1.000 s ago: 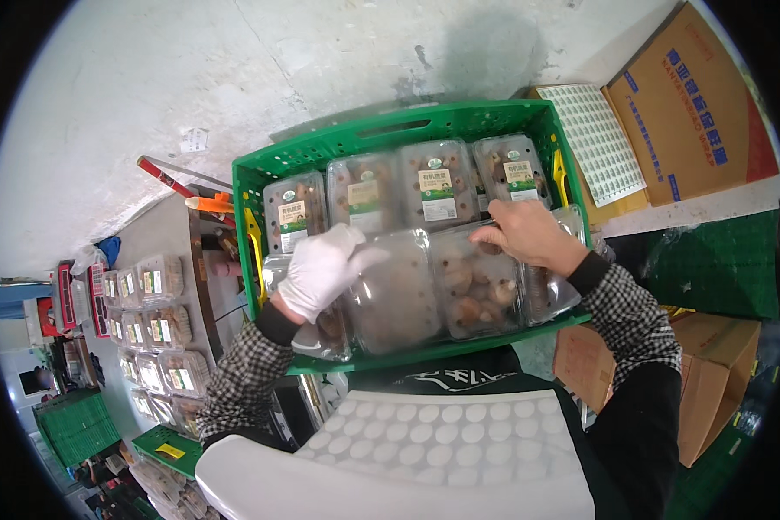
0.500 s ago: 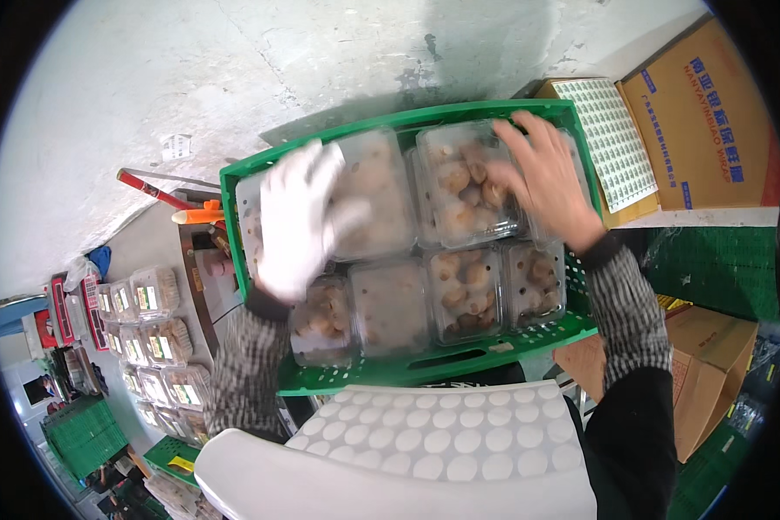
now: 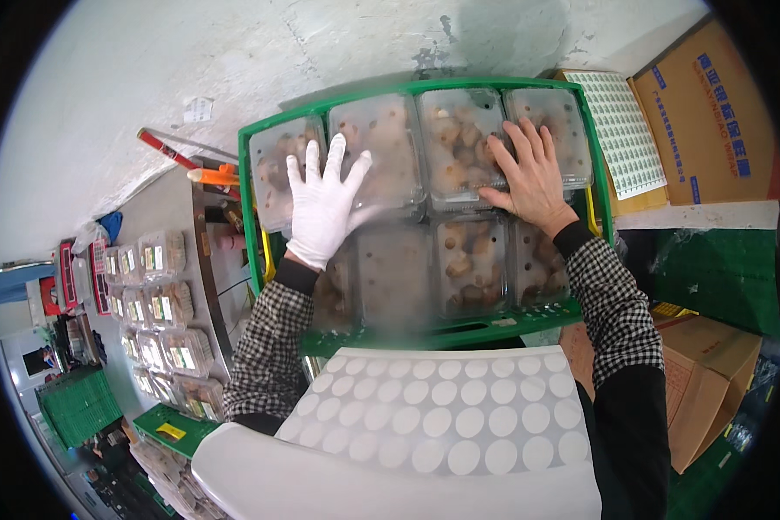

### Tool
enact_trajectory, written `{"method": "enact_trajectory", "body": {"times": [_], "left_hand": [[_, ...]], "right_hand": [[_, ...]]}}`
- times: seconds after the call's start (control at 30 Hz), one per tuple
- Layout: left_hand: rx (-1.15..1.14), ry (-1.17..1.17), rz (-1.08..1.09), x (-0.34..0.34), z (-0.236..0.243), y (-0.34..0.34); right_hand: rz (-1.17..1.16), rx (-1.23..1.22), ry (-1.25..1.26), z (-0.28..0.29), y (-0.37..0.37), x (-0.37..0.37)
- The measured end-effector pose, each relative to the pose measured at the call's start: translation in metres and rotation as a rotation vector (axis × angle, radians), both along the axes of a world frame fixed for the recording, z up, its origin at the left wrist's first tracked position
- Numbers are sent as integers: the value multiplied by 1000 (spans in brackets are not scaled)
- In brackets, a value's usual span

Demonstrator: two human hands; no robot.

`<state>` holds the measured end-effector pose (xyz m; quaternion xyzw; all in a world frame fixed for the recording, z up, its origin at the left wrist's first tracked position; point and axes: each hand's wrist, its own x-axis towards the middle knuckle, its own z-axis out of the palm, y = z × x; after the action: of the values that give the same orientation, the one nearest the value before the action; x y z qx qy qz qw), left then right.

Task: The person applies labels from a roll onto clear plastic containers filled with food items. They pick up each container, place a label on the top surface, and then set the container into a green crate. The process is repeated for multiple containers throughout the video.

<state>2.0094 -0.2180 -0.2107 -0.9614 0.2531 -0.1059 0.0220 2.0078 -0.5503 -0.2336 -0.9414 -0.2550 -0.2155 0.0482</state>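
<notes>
A green plastic crate [image 3: 248, 195] holds two rows of clear lidded boxes of brown, rounded, mushroom-like pieces. My left hand [image 3: 322, 208], in a white glove, lies with fingers spread over the far-left box [image 3: 273, 178] and the fogged box [image 3: 386, 139] beside it. My bare right hand [image 3: 533, 182] rests, fingers apart, across the third far box [image 3: 455, 169] and the far-right box [image 3: 563, 108]. Nothing is gripped in either. Among the near-row boxes are a fogged one [image 3: 394, 269] and a clearer one [image 3: 471, 269]; the near-left box is partly behind my left wrist.
A sheet of round white stickers [image 3: 446, 412] lies in front of me. Brown cartons [image 3: 706, 130] and a label sheet [image 3: 615, 134] stand right. Packed boxes [image 3: 165, 303] fill a left table, near red and orange-handled tools [image 3: 212, 177]. A pale wall [image 3: 347, 52] rises behind the crate.
The far-row boxes now sit straighter and farther back, in line. Both hands, blurred before, have settled flat on the lids, the right one lower. The view has shifted slightly.
</notes>
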Motion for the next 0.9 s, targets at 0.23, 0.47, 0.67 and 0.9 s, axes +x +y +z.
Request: {"method": "enact_trajectory", "body": {"times": [0.23,0.47,0.67,0.9], "left_hand": [[-161,-26,-111,-53,7,-1],[-187,151,-57,-90,-40,-1],[-174,353,-33,-73,-34,11],[-293,363,-81,-74,-38,20]], "right_hand": [[129,172,209,16,4,-70],[-34,4,289,-26,12,-96],[-25,-39,377,-25,14,-74],[35,78,365,-23,14,-72]]}}
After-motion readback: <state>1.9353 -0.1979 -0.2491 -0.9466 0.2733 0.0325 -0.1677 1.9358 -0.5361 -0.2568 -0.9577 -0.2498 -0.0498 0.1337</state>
